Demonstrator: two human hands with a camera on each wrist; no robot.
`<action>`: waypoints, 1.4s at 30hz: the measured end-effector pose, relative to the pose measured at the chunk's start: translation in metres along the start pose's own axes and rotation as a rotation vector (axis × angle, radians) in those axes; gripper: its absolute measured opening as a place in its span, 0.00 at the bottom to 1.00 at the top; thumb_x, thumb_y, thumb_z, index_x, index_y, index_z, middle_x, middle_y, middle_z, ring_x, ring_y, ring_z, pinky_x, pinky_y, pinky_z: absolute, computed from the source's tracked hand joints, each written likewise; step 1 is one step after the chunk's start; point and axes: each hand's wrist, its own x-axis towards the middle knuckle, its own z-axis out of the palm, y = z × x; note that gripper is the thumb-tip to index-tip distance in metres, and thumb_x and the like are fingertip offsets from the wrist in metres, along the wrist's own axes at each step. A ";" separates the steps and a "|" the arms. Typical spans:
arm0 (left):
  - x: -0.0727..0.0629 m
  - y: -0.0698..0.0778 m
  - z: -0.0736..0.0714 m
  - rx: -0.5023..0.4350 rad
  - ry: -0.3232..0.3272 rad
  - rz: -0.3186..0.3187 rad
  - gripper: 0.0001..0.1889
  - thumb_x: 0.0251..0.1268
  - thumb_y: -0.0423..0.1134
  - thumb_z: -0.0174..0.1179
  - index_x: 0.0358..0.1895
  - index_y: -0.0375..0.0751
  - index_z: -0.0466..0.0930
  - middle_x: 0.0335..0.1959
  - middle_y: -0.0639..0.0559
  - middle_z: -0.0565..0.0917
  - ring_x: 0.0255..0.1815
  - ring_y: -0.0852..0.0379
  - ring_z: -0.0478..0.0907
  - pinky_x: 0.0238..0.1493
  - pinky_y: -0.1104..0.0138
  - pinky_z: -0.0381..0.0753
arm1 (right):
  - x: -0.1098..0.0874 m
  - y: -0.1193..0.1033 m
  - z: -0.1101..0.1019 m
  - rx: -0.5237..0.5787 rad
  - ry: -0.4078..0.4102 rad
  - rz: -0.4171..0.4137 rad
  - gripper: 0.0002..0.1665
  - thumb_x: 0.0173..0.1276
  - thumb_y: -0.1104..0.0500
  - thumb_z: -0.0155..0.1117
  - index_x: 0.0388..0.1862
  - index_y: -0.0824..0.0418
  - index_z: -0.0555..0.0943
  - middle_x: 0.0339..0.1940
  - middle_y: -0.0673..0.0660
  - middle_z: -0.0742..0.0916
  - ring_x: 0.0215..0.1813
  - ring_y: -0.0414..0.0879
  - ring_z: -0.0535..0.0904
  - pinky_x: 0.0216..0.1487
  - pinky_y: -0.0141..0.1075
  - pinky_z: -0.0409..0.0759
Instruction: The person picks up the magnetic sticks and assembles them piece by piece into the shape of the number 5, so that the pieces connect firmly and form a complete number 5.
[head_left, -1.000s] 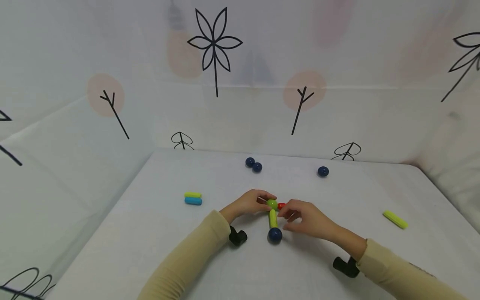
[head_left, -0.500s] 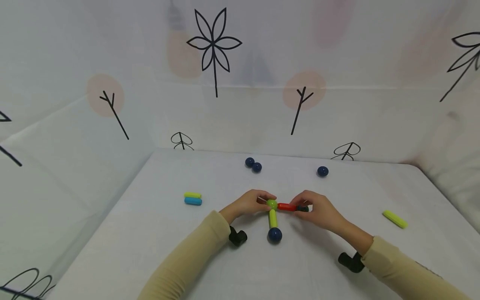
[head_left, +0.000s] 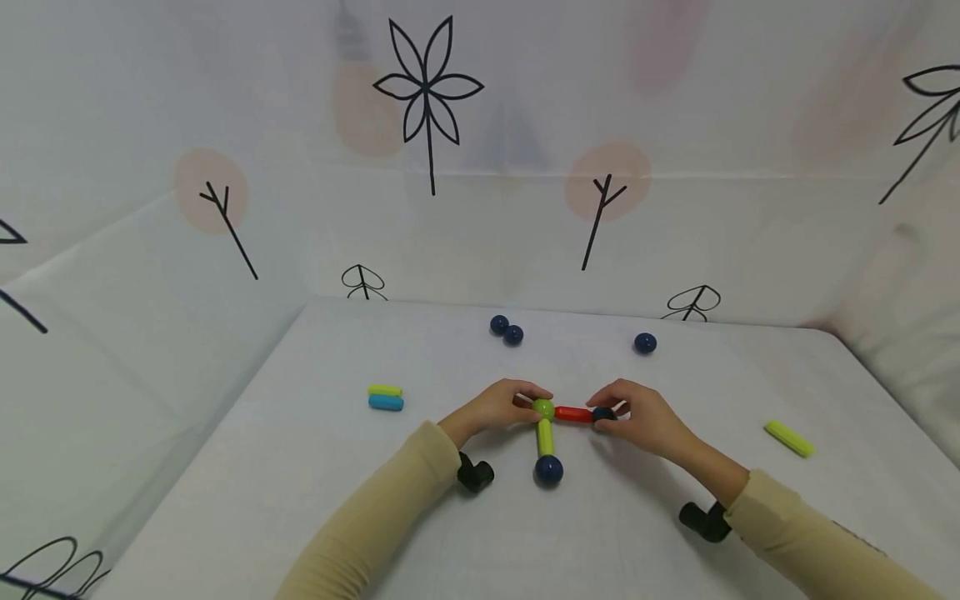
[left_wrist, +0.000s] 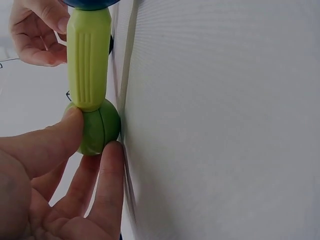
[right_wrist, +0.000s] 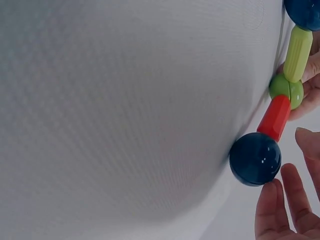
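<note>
My left hand (head_left: 501, 405) pinches a green ball (left_wrist: 97, 132) between thumb and fingers at the middle of the table. From this ball a yellow-green rod (head_left: 546, 437) runs toward me and ends at a dark blue ball (head_left: 549, 471). A red rod (head_left: 573, 414) points right from the green ball, with another dark blue ball (right_wrist: 255, 159) at its far end. My right hand (head_left: 645, 421) is around that second ball. In the right wrist view its fingertips (right_wrist: 270, 187) are right at the ball's edge, while the thumb stands apart from it.
Two dark blue balls (head_left: 507, 330) lie at the back, and a single blue ball (head_left: 645, 343) farther right. A yellow-green rod (head_left: 386, 390) and a blue rod (head_left: 386, 402) lie side by side at left. Another yellow-green rod (head_left: 789, 438) lies at right.
My right hand has moved right, bringing the dark blue ball to the red rod's end, and its grip has since loosened. The left hand has stayed on the green ball.
</note>
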 end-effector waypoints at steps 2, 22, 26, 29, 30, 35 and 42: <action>0.000 0.000 0.000 0.000 0.000 0.001 0.18 0.59 0.33 0.63 0.54 0.48 0.80 0.49 0.56 0.78 0.52 0.57 0.75 0.48 0.70 0.75 | 0.000 0.000 -0.001 -0.004 -0.004 0.014 0.14 0.53 0.69 0.70 0.40 0.62 0.82 0.38 0.54 0.83 0.43 0.51 0.78 0.42 0.42 0.79; 0.000 0.000 0.001 -0.013 -0.005 -0.007 0.18 0.59 0.32 0.63 0.54 0.48 0.80 0.49 0.56 0.78 0.52 0.57 0.75 0.50 0.69 0.74 | 0.004 0.011 -0.003 0.025 -0.089 0.111 0.14 0.53 0.71 0.68 0.40 0.65 0.82 0.39 0.56 0.81 0.41 0.52 0.79 0.42 0.42 0.81; 0.000 0.001 0.001 -0.013 0.000 -0.010 0.18 0.60 0.31 0.62 0.53 0.49 0.80 0.48 0.56 0.78 0.52 0.56 0.75 0.49 0.69 0.75 | 0.003 0.011 -0.003 0.026 -0.088 0.116 0.13 0.54 0.71 0.68 0.40 0.65 0.83 0.39 0.56 0.81 0.41 0.52 0.79 0.42 0.42 0.81; 0.000 0.001 0.001 -0.014 0.001 -0.015 0.18 0.60 0.31 0.62 0.53 0.49 0.80 0.48 0.56 0.78 0.52 0.56 0.75 0.49 0.68 0.75 | 0.003 0.011 -0.003 0.025 -0.087 0.112 0.13 0.54 0.71 0.68 0.40 0.65 0.83 0.38 0.56 0.81 0.41 0.52 0.79 0.42 0.43 0.80; 0.000 0.001 0.001 -0.018 0.000 -0.018 0.18 0.60 0.31 0.62 0.53 0.49 0.80 0.47 0.55 0.78 0.51 0.56 0.75 0.49 0.68 0.75 | 0.003 0.011 -0.004 0.025 -0.087 0.110 0.13 0.54 0.71 0.68 0.40 0.65 0.83 0.38 0.56 0.81 0.41 0.52 0.79 0.42 0.43 0.80; 0.001 0.001 0.001 -0.022 0.000 -0.025 0.18 0.60 0.30 0.61 0.53 0.49 0.80 0.47 0.55 0.78 0.51 0.57 0.76 0.49 0.68 0.75 | 0.003 0.011 -0.003 0.019 -0.087 0.107 0.13 0.54 0.70 0.68 0.40 0.65 0.83 0.38 0.55 0.81 0.41 0.51 0.79 0.42 0.43 0.80; 0.000 0.001 0.001 -0.019 -0.001 -0.021 0.18 0.60 0.31 0.62 0.54 0.49 0.80 0.48 0.56 0.78 0.50 0.57 0.75 0.49 0.69 0.75 | 0.001 0.009 -0.006 0.008 -0.077 0.124 0.13 0.55 0.69 0.68 0.41 0.64 0.83 0.38 0.56 0.81 0.41 0.52 0.79 0.42 0.43 0.80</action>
